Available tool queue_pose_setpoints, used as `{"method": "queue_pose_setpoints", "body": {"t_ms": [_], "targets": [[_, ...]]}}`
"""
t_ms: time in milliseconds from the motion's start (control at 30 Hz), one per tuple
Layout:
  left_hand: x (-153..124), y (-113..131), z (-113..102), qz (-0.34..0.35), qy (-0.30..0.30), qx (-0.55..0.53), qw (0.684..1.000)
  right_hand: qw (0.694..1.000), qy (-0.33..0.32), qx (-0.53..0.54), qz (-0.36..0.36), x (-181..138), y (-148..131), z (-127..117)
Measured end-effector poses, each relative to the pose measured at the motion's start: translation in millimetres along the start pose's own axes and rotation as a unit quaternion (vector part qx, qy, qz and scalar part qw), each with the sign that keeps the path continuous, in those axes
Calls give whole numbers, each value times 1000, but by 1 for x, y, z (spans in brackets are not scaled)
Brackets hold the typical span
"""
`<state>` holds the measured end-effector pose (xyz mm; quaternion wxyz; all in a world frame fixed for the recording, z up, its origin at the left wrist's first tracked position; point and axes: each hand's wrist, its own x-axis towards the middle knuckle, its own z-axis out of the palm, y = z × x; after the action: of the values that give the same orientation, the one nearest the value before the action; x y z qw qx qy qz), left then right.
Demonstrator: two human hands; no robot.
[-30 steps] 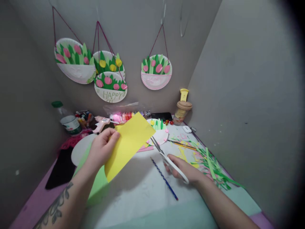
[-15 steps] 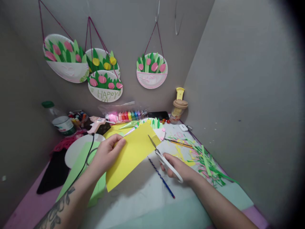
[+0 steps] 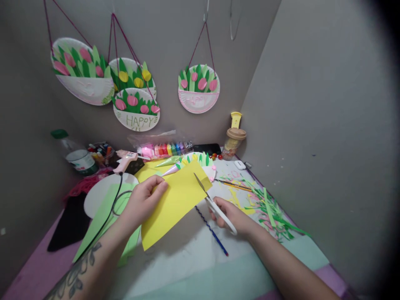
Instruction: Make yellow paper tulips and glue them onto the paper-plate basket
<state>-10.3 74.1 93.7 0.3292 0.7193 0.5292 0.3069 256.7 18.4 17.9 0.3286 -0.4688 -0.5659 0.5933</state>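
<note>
My left hand (image 3: pixel 148 198) pinches the upper left edge of a yellow sheet of paper (image 3: pixel 175 204), thumb on top. The sheet is held tilted above the table. In my right hand (image 3: pixel 226 214) is a pair of scissors (image 3: pixel 220 212) with white handles, fingers through the loops. Its blades lie across the right part of the sheet, near the upper right corner. Below the sheet a blue twisted pencil (image 3: pixel 215 235) lies on the white table surface. Behind the sheet sits a paper-plate basket with green leaves (image 3: pixel 204 160), partly covered.
Paper scraps (image 3: pixel 271 212) and pencils (image 3: pixel 234 184) lie at right. Light green paper (image 3: pixel 103 221), a white plate (image 3: pixel 93 196), a pink glue gun (image 3: pixel 126 160) with its cord and a bottle (image 3: pixel 78 158) stand left. Flower plates (image 3: pixel 200 102) hang on the wall.
The scissor blades have moved slightly along the right part of the yellow sheet. The whole view has shifted a little; both hands keep their hold.
</note>
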Motion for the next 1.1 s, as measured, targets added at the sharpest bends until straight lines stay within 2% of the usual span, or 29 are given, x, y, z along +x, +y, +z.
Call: {"method": "queue_pose_setpoints", "body": {"t_ms": [433,600,800,933,1033,1100], "targets": [[2,-4,2,0,2,-1,1000,1000,-4,5,-22,1,8,-2],[5,-6,5,-3,5,1,1000,1000,-5,-7,-8,2,12,-3],[12,-12,-6,-25,57,-11,998,999,-21,-40,11,0,13,-20],[13,-13,-10,-55,59,-86,993,998,55,-21,-35,1,16,-33],[10,-12,0,-47,13,-90,995,982,146,40,-110,6,21,-30],[7,-10,11,-30,-32,-64,997,969,180,89,-143,9,24,-23]]}}
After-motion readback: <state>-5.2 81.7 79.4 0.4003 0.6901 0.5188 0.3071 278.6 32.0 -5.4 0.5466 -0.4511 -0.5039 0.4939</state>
